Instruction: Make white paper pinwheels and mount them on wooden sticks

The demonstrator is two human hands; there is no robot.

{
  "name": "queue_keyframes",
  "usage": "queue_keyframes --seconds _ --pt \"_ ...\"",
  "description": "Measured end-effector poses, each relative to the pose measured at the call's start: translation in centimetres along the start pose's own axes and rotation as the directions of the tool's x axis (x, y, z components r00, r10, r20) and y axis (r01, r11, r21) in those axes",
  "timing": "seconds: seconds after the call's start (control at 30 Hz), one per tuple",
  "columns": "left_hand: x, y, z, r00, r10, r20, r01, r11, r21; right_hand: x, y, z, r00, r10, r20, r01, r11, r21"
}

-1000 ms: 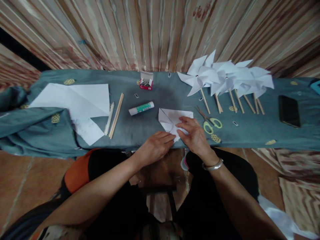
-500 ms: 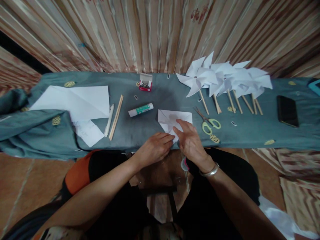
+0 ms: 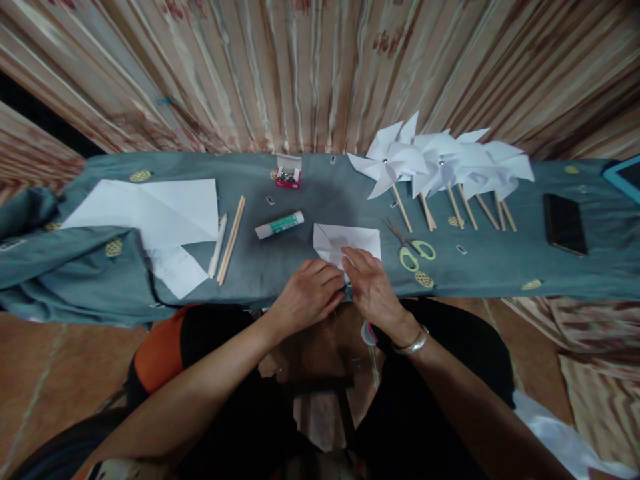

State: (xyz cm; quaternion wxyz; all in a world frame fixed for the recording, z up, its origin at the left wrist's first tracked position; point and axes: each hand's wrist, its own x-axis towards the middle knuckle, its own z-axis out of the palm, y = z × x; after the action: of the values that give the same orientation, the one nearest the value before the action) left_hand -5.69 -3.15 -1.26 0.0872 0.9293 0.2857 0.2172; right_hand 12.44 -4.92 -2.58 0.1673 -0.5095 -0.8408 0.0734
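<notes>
A creased white sheet of paper (image 3: pixel 357 237) lies at the front of the cloth-covered table, its near part hidden under my hands. My left hand (image 3: pixel 311 293) has its fingers bent together at the paper's near left edge, gripping it there. My right hand (image 3: pixel 373 287), with a silver bangle at the wrist, holds the near right part, fingers together and pressed onto the sheet. The fingertips of both hands almost meet. Just right of the paper are green-handled scissors (image 3: pixel 409 245). A glue stick (image 3: pixel 280 225) lies to its left.
Behind the glue stick stands an open red box of pins (image 3: pixel 289 175). Wooden sticks (image 3: pixel 231 240), a white pen (image 3: pixel 218 245) and larger paper sheets (image 3: pixel 175 207) lie left. Several paper pinwheels (image 3: pixel 440 160) overlap at back right, near a black phone (image 3: pixel 565 225). A curtain (image 3: pixel 290 73) hangs behind.
My right hand's fingers have drawn closer together and slid slightly left and nearer over the paper. My left hand stays at the near left edge. The view has shifted slightly.
</notes>
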Motion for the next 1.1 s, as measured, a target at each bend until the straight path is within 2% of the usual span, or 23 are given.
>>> queue_keyframes --seconds 0.23,0.37,0.47,0.57,0.7,0.8,0.9,1.1 --pt "0.0 0.0 0.5 0.999 -0.016 -0.036 0.016 1.0 0.011 -0.2 0.3 -0.3 0.998 0.038 -0.042 -0.037 0.999 0.021" --pt "0.0 -0.1 0.6 0.997 -0.041 -0.068 0.041 0.999 -0.002 -0.6 1.0 -0.2 0.99 0.036 -0.138 -0.019 0.992 0.122" --pt "0.2 0.0 0.9 0.997 -0.01 -0.076 0.01 1.0 0.008 -0.5 1.8 -0.1 0.987 0.035 -0.158 -0.006 0.984 0.18" --pt "0.5 0.1 1.2 0.998 0.037 -0.049 -0.037 0.999 0.016 0.4 2.9 -0.3 0.978 0.093 -0.184 -0.062 0.984 0.169" --pt "0.8 0.3 1.3 0.996 0.074 -0.058 -0.072 0.997 0.023 2.4 4.4 -0.8 0.95 0.207 -0.235 -0.198 0.978 0.059" --pt "0.7 0.3 1.0 0.997 0.072 -0.035 -0.071 0.997 0.039 3.5 4.9 -1.3 0.949 0.263 -0.171 -0.272 0.962 -0.029" --pt "0.5 0.0 0.5 0.998 0.058 0.005 -0.059 0.997 0.056 3.7 5.1 -2.1 0.953 0.286 -0.1 -0.293 0.953 -0.071" --pt "-0.1 -1.1 -0.4 0.999 0.047 -0.001 -0.046 0.996 0.08 2.2 6.3 -3.5 0.934 0.354 -0.059 -0.351 0.935 0.047"
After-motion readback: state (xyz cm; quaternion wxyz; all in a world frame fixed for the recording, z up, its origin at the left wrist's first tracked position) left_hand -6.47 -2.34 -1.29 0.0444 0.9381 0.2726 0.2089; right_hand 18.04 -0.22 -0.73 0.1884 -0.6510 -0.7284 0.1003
